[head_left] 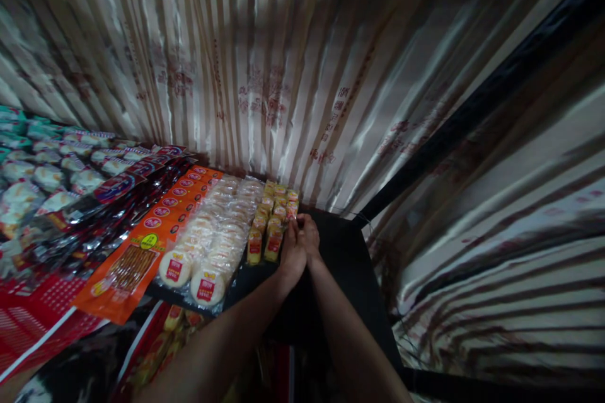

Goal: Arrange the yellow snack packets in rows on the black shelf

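My left hand [293, 253] and my right hand [310, 237] are side by side at the near end of the right-hand row of small yellow snack packets [274, 240]. Both hands have bent fingers drawn together beside the packets. Whatever lies between the fingertips is hidden. The yellow packets stand in short rows, some with red labels facing me. Left of them lie two rows of round white crackers [208, 288] in clear wrappers. All of these rest on a black tabletop [347, 283].
Farther left are orange packs of stick snacks [132, 267], dark glossy packets [142, 186] and white-wrapped snacks [50, 177]. A red basket [35, 312] is at lower left; more yellow packets [155, 352] lie below the table edge. A black pole [454, 119] slants before the pleated curtain [265, 75].
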`<state>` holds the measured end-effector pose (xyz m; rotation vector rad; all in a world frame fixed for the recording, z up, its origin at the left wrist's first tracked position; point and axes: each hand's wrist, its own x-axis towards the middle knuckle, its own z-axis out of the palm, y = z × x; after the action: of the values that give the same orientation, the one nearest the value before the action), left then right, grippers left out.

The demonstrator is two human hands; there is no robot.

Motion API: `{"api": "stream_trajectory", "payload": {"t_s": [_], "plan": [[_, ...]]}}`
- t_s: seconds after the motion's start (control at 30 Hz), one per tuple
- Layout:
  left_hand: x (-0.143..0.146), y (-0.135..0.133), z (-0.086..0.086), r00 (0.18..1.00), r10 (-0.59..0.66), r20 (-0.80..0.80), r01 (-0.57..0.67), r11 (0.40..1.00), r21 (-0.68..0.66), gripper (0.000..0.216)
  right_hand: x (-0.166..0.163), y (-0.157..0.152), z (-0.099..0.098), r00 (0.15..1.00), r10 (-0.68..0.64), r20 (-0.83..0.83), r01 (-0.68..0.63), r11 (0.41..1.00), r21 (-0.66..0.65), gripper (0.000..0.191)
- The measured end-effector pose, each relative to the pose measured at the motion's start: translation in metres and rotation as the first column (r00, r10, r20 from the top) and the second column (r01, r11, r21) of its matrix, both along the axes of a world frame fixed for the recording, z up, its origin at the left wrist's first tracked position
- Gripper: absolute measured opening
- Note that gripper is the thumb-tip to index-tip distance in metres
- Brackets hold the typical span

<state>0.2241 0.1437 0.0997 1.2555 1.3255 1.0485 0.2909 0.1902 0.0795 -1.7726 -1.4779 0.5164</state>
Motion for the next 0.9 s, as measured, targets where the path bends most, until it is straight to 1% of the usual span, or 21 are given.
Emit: {"api": "stream_trajectory", "payload": {"t_s": [0.1,0.2,0.27,0.33,0.4,0.43,0.47,0.5,0.57,0.6,0.63,0.67,0.7,0.73,0.77,0.8,0.83,0.87,0.9], "plan": [[-0.007,-0.013,0.008,0.999,0.033,-0.043,-0.035,0.999,-0.028,0.042,-0.001,-0.007,0.002,0.999,-0.032,-0.014,0.032,0.999,-0.014,0.034],[-0.015,-0.034,0.016,0.991,0.037,-0.131,-0.046,0.997,-0.064,0.04,-0.006,-0.027,0.005,0.997,-0.078,-0.024,0.078,0.997,0.001,0.038],[-0.023,-0.056,0.02,0.986,0.023,-0.164,-0.028,0.999,-0.033,0.038,-0.011,-0.05,0.01,0.991,-0.109,-0.073,0.112,0.993,0.045,0.038],[-0.035,-0.086,0.02,0.99,-0.026,-0.139,0.031,0.999,0.039,0.037,-0.019,-0.084,0.015,0.979,-0.121,-0.163,0.135,0.988,0.078,0.037],[-0.054,-0.121,0.015,0.99,-0.105,-0.095,0.113,0.99,0.085,0.036,-0.029,-0.125,0.018,0.968,-0.102,-0.229,0.121,0.99,0.074,0.036],[-0.065,-0.138,0.01,0.985,-0.151,-0.079,0.157,0.984,0.078,0.035,-0.036,-0.147,0.018,0.971,-0.056,-0.234,0.073,0.995,0.064,0.035],[-0.077,-0.154,0.004,0.981,-0.166,-0.097,0.172,0.983,0.065,0.033,-0.042,-0.169,0.017,0.976,-0.022,-0.215,0.033,0.998,0.047,0.034],[-0.089,-0.169,-0.004,0.977,-0.152,-0.151,0.16,0.986,0.04,0.03,-0.049,-0.191,0.015,0.987,0.011,-0.159,-0.005,0.999,0.033,0.033],[-0.111,-0.193,-0.023,0.957,-0.147,-0.25,0.141,0.989,-0.042,0.03,-0.061,-0.228,0.008,0.988,0.152,0.018,-0.151,0.988,-0.005,0.03],[-0.121,-0.202,-0.034,0.933,-0.202,-0.297,0.186,0.979,-0.081,0.031,-0.066,-0.243,0.003,0.949,0.298,0.101,-0.289,0.953,-0.095,0.028],[-0.129,-0.209,-0.045,0.896,-0.282,-0.343,0.247,0.958,-0.143,0.031,-0.07,-0.255,-0.002,0.887,0.429,0.172,-0.395,0.897,-0.2,0.026],[-0.136,-0.214,-0.055,0.853,-0.362,-0.376,0.299,0.93,-0.215,0.029,-0.072,-0.264,-0.008,0.813,0.533,0.233,-0.455,0.832,-0.316,0.025],[-0.14,-0.217,-0.065,0.814,-0.426,-0.395,0.336,0.9,-0.278,0.026,-0.073,-0.271,-0.013,0.736,0.616,0.281,-0.48,0.767,-0.425,0.024],[-0.144,-0.22,-0.073,0.78,-0.476,-0.406,0.362,0.873,-0.328,0.024,-0.074,-0.276,-0.019,0.667,0.67,0.324,-0.473,0.718,-0.51,0.025],[-0.146,-0.221,-0.08,0.758,-0.506,-0.411,0.374,0.854,-0.361,0.022,-0.074,-0.278,-0.025,0.609,0.704,0.365,-0.45,0.686,-0.572,0.027],[-0.147,-0.222,-0.085,0.746,-0.521,-0.415,0.378,0.844,-0.38,0.021,-0.074,-0.279,-0.03,0.562,0.723,0.402,-0.427,0.67,-0.608,0.028],[-0.147,-0.223,-0.088,0.74,-0.525,-0.421,0.376,0.841,-0.388,0.02,-0.074,-0.28,-0.035,0.531,0.729,0.432,-0.408,0.667,-0.624,0.029],[-0.147,-0.223,-0.09,0.739,-0.522,-0.425,0.372,0.843,-0.388,0.021,-0.074,-0.279,-0.039,0.517,0.725,0.455,-0.393,0.673,-0.626,0.031],[-0.146,-0.223,-0.091,0.744,-0.514,-0.427,0.368,0.848,-0.381,0.021,-0.075,-0.278,-0.042,0.52,0.712,0.472,-0.377,0.687,-0.621,0.033]]}}
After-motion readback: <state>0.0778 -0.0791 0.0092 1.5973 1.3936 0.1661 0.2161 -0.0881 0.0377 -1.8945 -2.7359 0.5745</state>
